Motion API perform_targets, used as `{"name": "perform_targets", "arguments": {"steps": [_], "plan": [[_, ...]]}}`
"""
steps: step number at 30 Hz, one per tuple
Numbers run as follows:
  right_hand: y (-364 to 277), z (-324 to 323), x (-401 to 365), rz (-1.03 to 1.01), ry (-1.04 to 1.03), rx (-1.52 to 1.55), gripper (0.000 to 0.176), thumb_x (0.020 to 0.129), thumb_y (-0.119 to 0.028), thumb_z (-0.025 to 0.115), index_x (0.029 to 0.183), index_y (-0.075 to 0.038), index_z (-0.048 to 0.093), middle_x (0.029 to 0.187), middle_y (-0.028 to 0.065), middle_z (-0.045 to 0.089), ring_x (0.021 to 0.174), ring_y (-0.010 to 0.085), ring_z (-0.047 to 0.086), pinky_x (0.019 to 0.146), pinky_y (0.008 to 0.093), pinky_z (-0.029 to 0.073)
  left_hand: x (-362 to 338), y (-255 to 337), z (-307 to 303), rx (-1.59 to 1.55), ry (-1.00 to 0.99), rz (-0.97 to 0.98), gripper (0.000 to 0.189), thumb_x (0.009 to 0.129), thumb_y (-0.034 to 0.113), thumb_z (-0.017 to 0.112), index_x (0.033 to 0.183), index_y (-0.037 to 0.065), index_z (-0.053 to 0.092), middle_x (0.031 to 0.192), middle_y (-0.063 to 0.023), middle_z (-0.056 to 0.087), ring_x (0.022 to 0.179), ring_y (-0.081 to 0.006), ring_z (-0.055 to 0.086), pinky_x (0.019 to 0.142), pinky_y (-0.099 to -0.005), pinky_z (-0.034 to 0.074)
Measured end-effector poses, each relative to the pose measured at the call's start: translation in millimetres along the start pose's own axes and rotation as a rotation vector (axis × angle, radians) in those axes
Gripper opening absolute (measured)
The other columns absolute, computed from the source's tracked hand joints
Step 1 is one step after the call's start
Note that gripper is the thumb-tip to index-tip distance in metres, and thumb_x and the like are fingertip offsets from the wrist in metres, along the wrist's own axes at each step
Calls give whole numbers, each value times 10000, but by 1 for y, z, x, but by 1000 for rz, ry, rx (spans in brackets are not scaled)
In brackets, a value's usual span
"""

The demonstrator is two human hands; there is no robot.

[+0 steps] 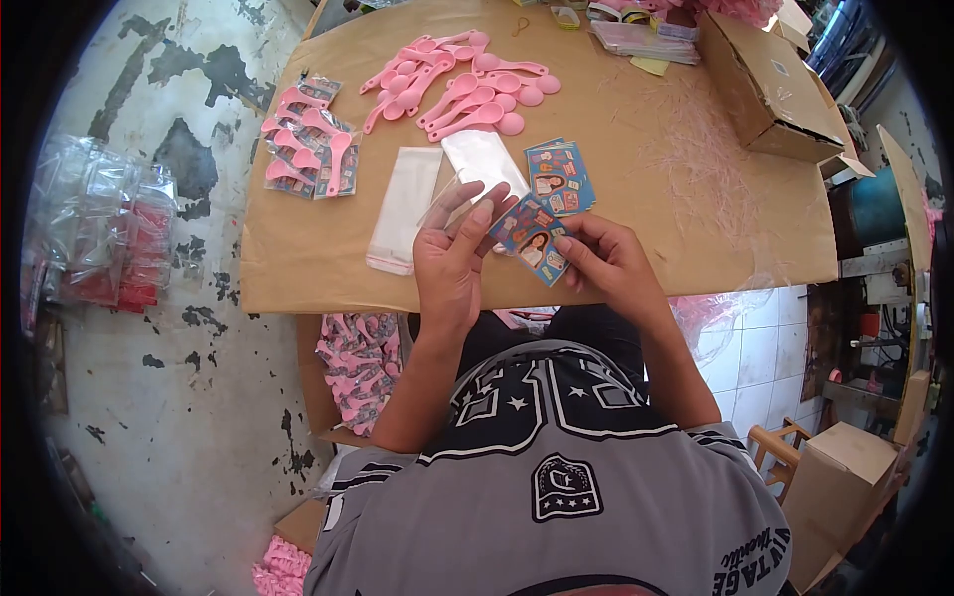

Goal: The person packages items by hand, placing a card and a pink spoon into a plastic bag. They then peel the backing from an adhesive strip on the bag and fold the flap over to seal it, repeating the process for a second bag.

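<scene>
My right hand (pixel 606 260) pinches a blue printed card (pixel 535 238) with pictures on it between thumb and fingers. Just left of the card, my left hand (pixel 457 253) is raised with its fingers partly spread and its thumb against a thin clear plastic bag; the film is hard to make out. Beyond the card lies a stack of the same blue cards (pixel 558 174). A pile of clear plastic bags (pixel 402 204) lies flat left of my left hand, and another shiny bag pile (pixel 482 159) lies just beyond the fingers.
Loose pink spoons (pixel 462 94) are heaped at the table's far side. Bagged spoons with cards (pixel 316 149) lie at the left. A cardboard box (pixel 770 89) stands far right, beside pink shreds (pixel 706 169). More packed spoons (pixel 358 372) fill a box below the table edge.
</scene>
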State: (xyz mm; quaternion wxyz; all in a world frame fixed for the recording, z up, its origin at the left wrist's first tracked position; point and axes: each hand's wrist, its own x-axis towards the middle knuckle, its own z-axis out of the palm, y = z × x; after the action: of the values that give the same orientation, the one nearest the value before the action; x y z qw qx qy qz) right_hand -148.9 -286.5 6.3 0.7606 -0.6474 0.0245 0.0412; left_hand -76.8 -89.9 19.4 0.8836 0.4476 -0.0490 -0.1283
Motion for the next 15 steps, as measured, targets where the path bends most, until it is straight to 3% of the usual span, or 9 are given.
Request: {"name": "perform_targets", "arguments": {"steps": [3,9,12,15], "plan": [[-4,-2,-1,36,-68,-66,246,1059,-180,648,1207,13,682,858,-24,655,702,36,602,663,205,498,-1,-3,-3,4,-39,-48,369,1027,77,669,1352,-48,548,1263,-277,700,1124,-247,722,969,-351,599],[-3,13,4,-82,141,139,216,1015,-125,706,1176,8,649,881,8,686,748,70,649,683,220,527,-3,-5,-8,-38,-90,-44,356,1025,58,668,1345,-56,559,1195,-222,733,1067,-208,731,946,-332,599],[8,10,6,-2,105,206,204,998,-99,726,1146,-4,623,929,37,699,793,92,672,707,230,545,-3,-5,-7,-52,-69,-35,334,1025,56,668,1329,-55,582,1182,-172,739,1075,-187,719,947,-319,587],[7,30,11,-82,153,202,177,1003,-100,720,1117,-12,617,963,44,694,822,93,669,736,235,547,-6,-12,-8,-40,-107,-48,296,1027,53,665,1302,-44,618,1214,-136,731,1097,-162,704,976,-305,560]]}}
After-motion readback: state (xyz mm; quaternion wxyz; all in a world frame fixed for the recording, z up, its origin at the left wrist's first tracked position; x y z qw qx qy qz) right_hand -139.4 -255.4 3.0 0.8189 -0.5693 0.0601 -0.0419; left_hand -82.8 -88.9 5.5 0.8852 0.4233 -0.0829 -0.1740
